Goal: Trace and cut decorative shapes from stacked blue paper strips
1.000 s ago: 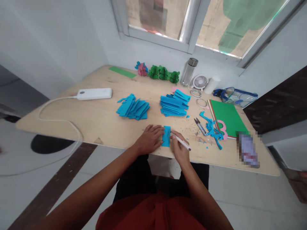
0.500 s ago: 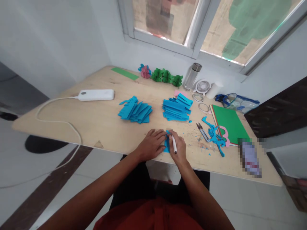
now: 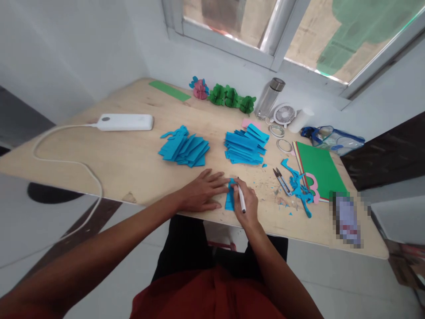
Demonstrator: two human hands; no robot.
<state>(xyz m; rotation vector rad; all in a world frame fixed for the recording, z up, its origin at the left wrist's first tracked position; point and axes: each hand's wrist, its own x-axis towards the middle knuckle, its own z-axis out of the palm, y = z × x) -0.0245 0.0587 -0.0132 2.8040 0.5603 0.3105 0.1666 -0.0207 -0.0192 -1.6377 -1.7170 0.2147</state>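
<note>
My right hand point(image 3: 247, 201) grips a white marker point(image 3: 241, 200) with a dark end, its far tip over a small blue paper strip point(image 3: 229, 201) near the table's front edge. Flat on the wood, fingers spread, lies my left hand point(image 3: 202, 192); its fingertips reach the strip's left side. Beyond the hands sit two piles of folded blue paper, a left pile point(image 3: 186, 148) and a right pile point(image 3: 245, 146). Small scissors point(image 3: 282, 181) lie open to the right, beside blue paper scraps point(image 3: 299, 188).
At the back stand green paper shapes point(image 3: 230, 97), a pink paper ball point(image 3: 200, 89), a glass bottle point(image 3: 270, 98) and a small fan point(image 3: 284, 115). Tape rolls point(image 3: 284, 145) and green sheets point(image 3: 320, 170) lie right. A white power bank point(image 3: 126, 122) with a cable lies left.
My left hand has slid a little to the left, uncovering more of the blue strip. My right hand keeps the marker at the strip. The view has shifted slightly.
</note>
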